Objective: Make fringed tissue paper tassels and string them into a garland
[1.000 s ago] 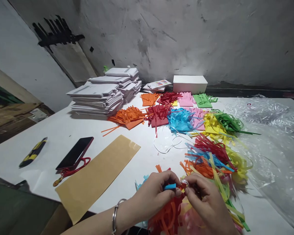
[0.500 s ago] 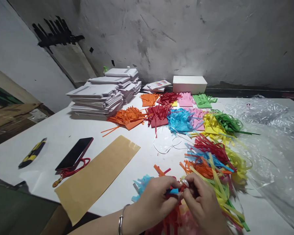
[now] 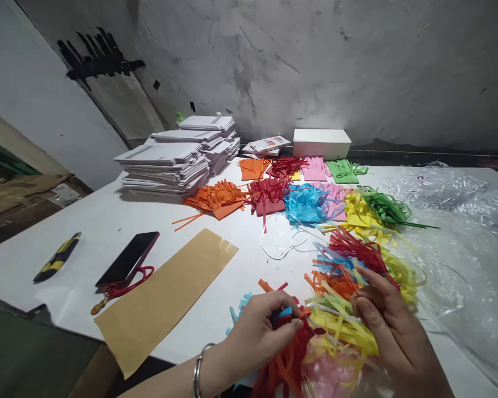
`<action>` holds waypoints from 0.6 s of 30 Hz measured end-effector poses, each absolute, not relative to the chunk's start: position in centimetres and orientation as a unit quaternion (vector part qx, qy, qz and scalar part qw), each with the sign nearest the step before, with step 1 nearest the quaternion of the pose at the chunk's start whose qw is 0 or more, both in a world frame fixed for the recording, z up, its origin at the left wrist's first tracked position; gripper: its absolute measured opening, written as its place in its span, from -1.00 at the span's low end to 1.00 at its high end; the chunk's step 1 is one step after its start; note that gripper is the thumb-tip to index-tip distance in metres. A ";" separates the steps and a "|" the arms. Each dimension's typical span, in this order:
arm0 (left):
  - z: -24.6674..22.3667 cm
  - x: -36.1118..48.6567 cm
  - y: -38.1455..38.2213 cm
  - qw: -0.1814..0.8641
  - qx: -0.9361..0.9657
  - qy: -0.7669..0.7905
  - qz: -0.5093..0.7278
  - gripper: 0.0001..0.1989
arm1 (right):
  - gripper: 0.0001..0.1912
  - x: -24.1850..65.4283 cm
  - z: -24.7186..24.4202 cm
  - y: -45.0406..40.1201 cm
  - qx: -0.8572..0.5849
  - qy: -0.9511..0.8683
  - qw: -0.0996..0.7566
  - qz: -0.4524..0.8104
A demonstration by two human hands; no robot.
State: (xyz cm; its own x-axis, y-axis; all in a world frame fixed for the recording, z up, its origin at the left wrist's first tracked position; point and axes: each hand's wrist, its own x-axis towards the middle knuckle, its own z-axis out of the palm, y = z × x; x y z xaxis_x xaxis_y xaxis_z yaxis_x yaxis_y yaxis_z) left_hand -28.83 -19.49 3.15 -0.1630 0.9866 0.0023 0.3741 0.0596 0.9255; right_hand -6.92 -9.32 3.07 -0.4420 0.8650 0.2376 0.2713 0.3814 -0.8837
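My left hand [image 3: 269,323], with a silver bangle at its wrist, is closed on a tassel of paper strips [image 3: 288,359] in red, orange and blue. The strips hang below the fingers, and a blue end shows between thumb and forefinger. My right hand [image 3: 392,326] is to the right, apart from the left, over a pile of yellow strips [image 3: 340,326]. Its forefinger is stretched out while thumb and middle finger meet; whatever thin thing they pinch is hard to make out. Beneath the hands lies a plastic-wrapped pink bundle [image 3: 327,367]. Light blue strips [image 3: 240,307] peek out behind my left hand.
Fringed paper bundles [image 3: 307,204] in several colours line the table's back, near white stacks [image 3: 166,166] and a white box [image 3: 321,143]. Clear plastic [image 3: 473,271] covers the right side. At left are brown paper [image 3: 166,298], a phone [image 3: 128,260] and a yellow-black cutter [image 3: 58,257].
My right hand has drawn away from the left, moving right and slightly up, with its forefinger now extended. The left hand keeps its hold on the tassel in nearly the same place.
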 end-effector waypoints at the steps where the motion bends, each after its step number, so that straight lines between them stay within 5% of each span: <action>1: 3.1 -28.8 -19.5 0.347 0.555 0.624 0.427 -0.92 | -0.66 -6.9 3.3 -9.0 -0.357 -0.773 0.359 0.382; 9: 3.9 -29.1 -20.2 0.274 0.688 0.534 0.407 -0.91 | -0.80 -8.5 4.2 -8.0 -0.147 -0.899 0.310 0.272; 18: 4.0 -29.1 -20.2 0.348 0.622 0.551 0.434 -0.94 | -0.77 -7.8 3.7 -8.1 -0.120 -0.889 0.236 0.374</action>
